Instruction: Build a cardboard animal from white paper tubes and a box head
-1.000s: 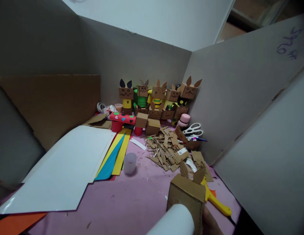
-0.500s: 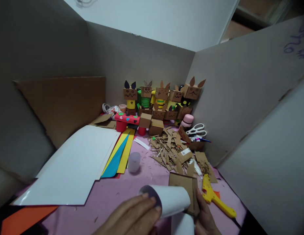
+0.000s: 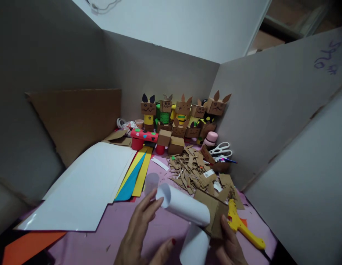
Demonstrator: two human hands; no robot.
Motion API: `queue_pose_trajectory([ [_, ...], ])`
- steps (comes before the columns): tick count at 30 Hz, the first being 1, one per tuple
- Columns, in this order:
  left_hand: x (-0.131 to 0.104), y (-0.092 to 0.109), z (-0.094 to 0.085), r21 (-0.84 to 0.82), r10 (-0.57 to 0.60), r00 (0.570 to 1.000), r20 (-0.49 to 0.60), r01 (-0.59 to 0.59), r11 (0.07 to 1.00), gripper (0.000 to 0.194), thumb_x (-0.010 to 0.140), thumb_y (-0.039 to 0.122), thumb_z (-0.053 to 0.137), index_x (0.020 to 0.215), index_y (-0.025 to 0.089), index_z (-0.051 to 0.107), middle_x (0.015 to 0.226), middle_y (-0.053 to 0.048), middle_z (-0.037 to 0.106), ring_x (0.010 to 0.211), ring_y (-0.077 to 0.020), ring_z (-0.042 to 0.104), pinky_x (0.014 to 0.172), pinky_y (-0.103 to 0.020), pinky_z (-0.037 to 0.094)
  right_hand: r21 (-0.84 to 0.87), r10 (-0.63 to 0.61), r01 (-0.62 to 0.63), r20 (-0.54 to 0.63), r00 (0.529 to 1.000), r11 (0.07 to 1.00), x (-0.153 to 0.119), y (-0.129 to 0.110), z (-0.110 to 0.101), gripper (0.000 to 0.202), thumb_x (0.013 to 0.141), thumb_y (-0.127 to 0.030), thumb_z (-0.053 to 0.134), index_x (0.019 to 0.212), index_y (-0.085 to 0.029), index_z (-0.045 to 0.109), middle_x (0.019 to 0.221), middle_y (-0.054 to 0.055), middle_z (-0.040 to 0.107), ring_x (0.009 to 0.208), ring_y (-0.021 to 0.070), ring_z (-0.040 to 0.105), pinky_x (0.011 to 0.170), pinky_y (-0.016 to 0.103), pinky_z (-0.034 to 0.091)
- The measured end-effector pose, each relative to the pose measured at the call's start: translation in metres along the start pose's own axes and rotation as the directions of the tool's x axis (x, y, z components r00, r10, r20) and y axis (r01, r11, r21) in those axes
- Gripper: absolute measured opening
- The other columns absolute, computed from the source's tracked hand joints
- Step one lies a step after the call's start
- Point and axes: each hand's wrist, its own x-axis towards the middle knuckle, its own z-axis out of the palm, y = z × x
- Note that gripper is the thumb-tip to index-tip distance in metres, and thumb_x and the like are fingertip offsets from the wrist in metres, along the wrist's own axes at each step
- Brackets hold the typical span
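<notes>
My right hand (image 3: 231, 243) grips a small brown cardboard box (image 3: 213, 209) at its right side. A white paper tube (image 3: 186, 206) lies against the box and points left, its open end towards my left hand. Below it, a second white paper tube (image 3: 195, 244) slants down from the box; whether my right hand also touches it is hidden. My left hand (image 3: 143, 235) has its fingers spread, with the fingertips at the rim of the upper tube and the thumb well apart. Just behind those fingertips stands a translucent cup (image 3: 152, 182).
A yellow glue gun (image 3: 244, 226) lies right of the box. Cardboard scraps (image 3: 189, 167) are heaped behind it, near white-handled scissors (image 3: 221, 149). White sheets (image 3: 82, 187) and coloured sheets (image 3: 132, 175) spread at left. Cardboard animal figures (image 3: 182, 108) and a red tube piece (image 3: 145, 135) stand behind.
My left hand has drawn back from inside the upper tube's end and its fingers have spread. The box and tubes have tilted, the upper tube's open end rising.
</notes>
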Motion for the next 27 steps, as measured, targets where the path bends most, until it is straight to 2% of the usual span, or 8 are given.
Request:
queue_pose_trajectory([
  [5,-0.006,-0.044,-0.004,-0.026,-0.121,0.984,0.13,0.125,0.992,0.038,0.081,0.037,0.06,0.116,0.033,0.048,0.145,-0.007,0.034,0.128,-0.0315,0.04,0.094,-0.048,0.048,-0.282,-0.3,0.323,0.124,0.946,0.903,-0.003,-0.002,-0.011,0.052,0.048,-0.027,0.088,0.097,-0.023,0.071,0.088,0.006,0.077,0.085,0.0272,0.069,0.078,0.041,0.053],
  [8,-0.012,-0.055,-0.003,-0.062,-0.24,0.971,0.0,0.239,0.969,0.045,0.084,0.04,0.054,0.126,0.03,0.038,0.147,-0.012,0.027,0.123,-0.0324,0.046,0.091,-0.052,0.048,-0.47,-0.379,0.411,0.166,0.91,0.781,-0.003,0.001,-0.012,0.062,0.04,-0.024,0.089,0.099,-0.02,0.07,0.085,0.009,0.077,0.079,0.0278,0.068,0.07,0.037,0.054],
  [11,-0.015,-0.043,0.003,0.257,0.045,0.982,-0.181,0.003,0.966,0.051,0.083,0.025,0.058,0.129,0.03,0.039,0.146,-0.01,0.032,0.132,-0.033,0.032,0.104,-0.06,0.028,-0.53,-0.383,0.405,0.157,0.91,0.745,-0.001,0.003,-0.008,0.063,0.037,-0.017,0.089,0.097,-0.02,0.07,0.092,0.01,0.075,0.089,0.0322,0.066,0.076,0.041,0.052],
  [14,-0.013,-0.024,0.015,0.454,0.334,0.943,-0.005,-0.295,0.841,0.047,0.082,0.005,0.053,0.122,0.029,0.05,0.13,-0.005,0.057,0.128,-0.0258,0.041,0.111,-0.056,0.009,-0.526,-0.357,0.369,0.13,0.925,0.766,0.001,0.002,-0.003,0.075,0.028,-0.005,0.087,0.099,-0.021,0.069,0.098,0.009,0.074,0.101,0.0356,0.061,0.088,0.045,0.048],
  [19,-0.007,-0.013,0.034,0.463,0.395,0.892,0.22,-0.451,0.763,0.055,0.08,-0.007,0.04,0.124,0.025,0.05,0.124,0.0,0.062,0.116,-0.0203,0.054,0.108,-0.049,-0.018,-0.513,-0.355,0.377,0.145,0.924,0.771,0.002,0.001,-0.001,0.086,0.021,0.004,0.085,0.1,-0.023,0.068,0.107,0.008,0.071,0.109,0.0358,0.057,0.095,0.043,0.043],
  [22,-0.004,-0.019,0.022,0.443,0.303,0.948,0.095,-0.313,0.84,0.056,0.083,0.003,0.044,0.133,0.028,0.041,0.135,-0.005,0.053,0.129,-0.0263,0.04,0.11,-0.056,-0.005,-0.516,-0.321,0.343,0.134,0.938,0.785,0.0,0.0,-0.008,0.074,0.029,-0.005,0.089,0.099,-0.021,0.069,0.099,0.008,0.074,0.096,0.0335,0.064,0.086,0.043,0.049],
  [24,-0.002,-0.024,0.007,0.366,0.196,0.98,-0.018,-0.176,0.914,0.057,0.086,0.014,0.047,0.139,0.027,0.029,0.142,-0.009,0.042,0.135,-0.0289,0.029,0.109,-0.058,0.013,-0.417,-0.233,0.253,0.098,0.968,0.873,-0.002,-0.002,-0.015,0.055,0.044,-0.022,0.088,0.096,-0.021,0.07,0.091,0.007,0.076,0.085,0.0296,0.068,0.081,0.043,0.052],
  [27,0.004,-0.028,-0.013,0.154,0.004,1.0,0.016,-0.007,0.988,0.057,0.087,0.032,0.051,0.139,0.03,0.027,0.142,-0.007,0.042,0.129,-0.0272,0.039,0.103,-0.048,0.038,-0.134,-0.021,0.024,0.025,0.999,0.991,-0.001,-0.006,-0.019,0.033,0.058,-0.038,0.082,0.086,-0.021,0.074,0.08,0.004,0.078,0.075,0.0235,0.071,0.085,0.041,0.052],
])
